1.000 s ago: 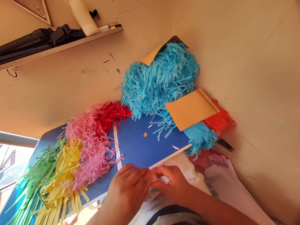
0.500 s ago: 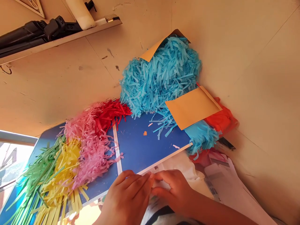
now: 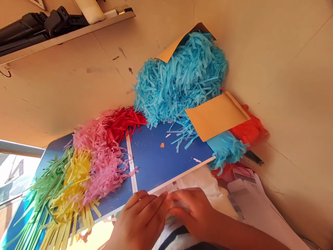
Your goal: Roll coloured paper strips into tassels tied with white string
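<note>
My left hand point(image 3: 140, 220) and my right hand point(image 3: 194, 211) meet fingertip to fingertip just below the near edge of the blue table point(image 3: 156, 163). Both pinch a small pale piece that the fingers mostly hide, above white paper or cloth point(image 3: 197, 180) in my lap. The pink shredded paper point(image 3: 104, 166) lies closest to my left hand, on the table to its upper left.
Piles of shredded paper cover the table: blue point(image 3: 179, 76) at the back, red point(image 3: 122, 121), yellow point(image 3: 70, 191) and green point(image 3: 41, 198). A tan envelope point(image 3: 215, 116) rests on the blue pile, beside orange material point(image 3: 249, 130). A shelf point(image 3: 65, 36) runs along the wall above.
The view has shifted a little, so the table sits higher in the picture. My hands stay joined at the table's near edge with the fingers barely moving.
</note>
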